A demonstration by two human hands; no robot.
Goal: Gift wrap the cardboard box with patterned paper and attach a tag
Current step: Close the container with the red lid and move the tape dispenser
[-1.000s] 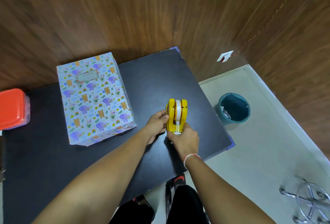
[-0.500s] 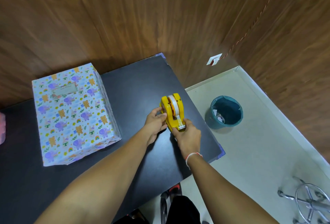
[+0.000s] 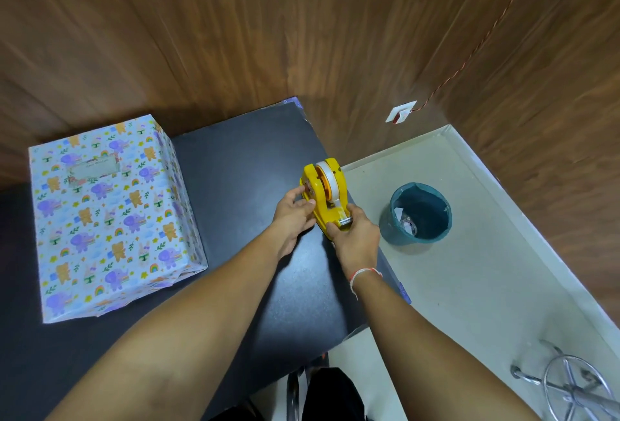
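Note:
The box (image 3: 110, 219) stands at the left of the black table (image 3: 241, 158), fully covered in paper printed with elephants, bears and rainbows. A pale rectangular tag (image 3: 94, 167) lies flat on its top near the far edge. A yellow tape dispenser (image 3: 327, 194) with a white roll stands near the table's right edge. My left hand (image 3: 295, 214) grips its left side. My right hand (image 3: 355, 236) grips its near end by the cutter, thumb and fingers curled round it.
A teal bin (image 3: 417, 216) with scraps stands on the pale floor just right of the table. A chrome stool base (image 3: 570, 383) is at the bottom right. Wood-panelled walls (image 3: 268, 34) close in behind and to the right.
The dispenser and both hands have shifted right toward the table's edge. The view has swung, so the red container at far left is out of frame.

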